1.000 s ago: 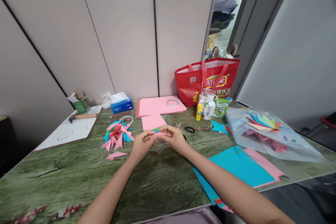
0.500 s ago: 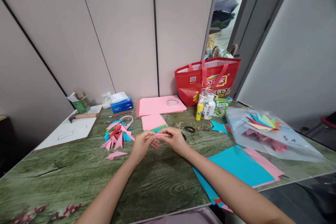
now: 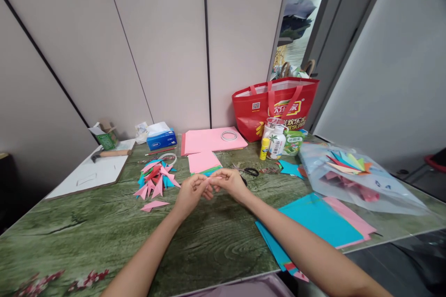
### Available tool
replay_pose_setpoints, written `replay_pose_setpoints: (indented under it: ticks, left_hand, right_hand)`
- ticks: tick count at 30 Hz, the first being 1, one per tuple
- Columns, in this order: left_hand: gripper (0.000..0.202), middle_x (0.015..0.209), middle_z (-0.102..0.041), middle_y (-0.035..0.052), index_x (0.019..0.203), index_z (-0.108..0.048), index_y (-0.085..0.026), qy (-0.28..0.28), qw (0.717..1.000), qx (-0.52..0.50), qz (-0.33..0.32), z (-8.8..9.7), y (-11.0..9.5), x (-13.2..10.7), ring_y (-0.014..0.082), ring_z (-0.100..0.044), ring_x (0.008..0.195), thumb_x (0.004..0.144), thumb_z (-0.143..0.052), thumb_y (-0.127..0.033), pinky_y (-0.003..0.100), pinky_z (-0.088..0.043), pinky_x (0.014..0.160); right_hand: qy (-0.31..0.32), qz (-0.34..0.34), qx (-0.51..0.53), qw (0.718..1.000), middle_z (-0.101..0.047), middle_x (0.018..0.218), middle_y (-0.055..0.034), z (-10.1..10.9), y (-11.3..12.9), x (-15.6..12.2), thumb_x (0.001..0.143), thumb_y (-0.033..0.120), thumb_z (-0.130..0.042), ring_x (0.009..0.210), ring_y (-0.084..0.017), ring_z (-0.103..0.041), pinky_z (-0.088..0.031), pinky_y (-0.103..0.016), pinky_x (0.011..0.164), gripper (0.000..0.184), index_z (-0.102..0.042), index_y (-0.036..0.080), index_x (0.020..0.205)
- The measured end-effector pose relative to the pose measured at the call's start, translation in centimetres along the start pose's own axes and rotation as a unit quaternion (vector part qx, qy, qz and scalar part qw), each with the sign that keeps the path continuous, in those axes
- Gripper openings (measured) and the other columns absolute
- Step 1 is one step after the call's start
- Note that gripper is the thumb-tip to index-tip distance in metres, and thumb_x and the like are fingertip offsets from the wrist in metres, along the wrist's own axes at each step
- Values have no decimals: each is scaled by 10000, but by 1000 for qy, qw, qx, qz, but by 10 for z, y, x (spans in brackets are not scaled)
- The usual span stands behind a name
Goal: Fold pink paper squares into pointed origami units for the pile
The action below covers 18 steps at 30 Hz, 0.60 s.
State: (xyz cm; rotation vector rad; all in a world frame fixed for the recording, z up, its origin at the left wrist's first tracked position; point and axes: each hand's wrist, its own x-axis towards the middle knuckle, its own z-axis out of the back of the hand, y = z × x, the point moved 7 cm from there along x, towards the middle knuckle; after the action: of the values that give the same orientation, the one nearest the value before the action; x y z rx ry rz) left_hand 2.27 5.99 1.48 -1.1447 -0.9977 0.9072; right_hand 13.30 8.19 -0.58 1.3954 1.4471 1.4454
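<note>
Slightly shifted since half a second ago, the left hand and right hand now cover more of the pink paper piece. Held between them above the green table, it is pinched by the closed thumb and fingers of each. Black-handled scissors lie near the right hand; small pink sheets lie just beyond; a folded-paper pile lies to the left.

There are two hands, two white rings, one hammer, one glue stick and one tissue box
</note>
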Motion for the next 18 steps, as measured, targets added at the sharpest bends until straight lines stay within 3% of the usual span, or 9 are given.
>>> replay_pose_setpoints:
  ticks: [5, 14, 18]
  left_hand:
    - [231, 558, -612, -18, 739, -464, -163, -34, 999, -25, 15, 7, 4, 2, 135, -595, 446, 713, -546, -377, 256, -489, 447]
    - [256, 509, -606, -5, 681, -511, -141, 2, 1000, -7, 27, 1, 2, 0, 131, -586, 409, 708, -560, -391, 231, -469, 404]
    - [267, 502, -598, -7, 672, -484, -144, 39, 999, -16, 33, -4, 3, -2, 138, -583, 393, 725, -537, -400, 241, -465, 387]
  right_hand:
    - [-7, 6, 29, 1000, -649, 603, -3, 3, -1, 2, 539, 338, -718, 487, -111, -580, -501, -245, 502, 281, -603, 140, 702]
    - [10, 7, 1, 1000, -626, 588, 15, 1, 3, 0, 606, 387, -670, 477, -99, -564, -483, -236, 505, 280, -600, 153, 744]
    - [12, 19, -11, 1000, -590, 528, 28, -1, 3, -1, 649, 424, -628, 429, -76, -519, -445, -208, 459, 289, -537, 151, 615]
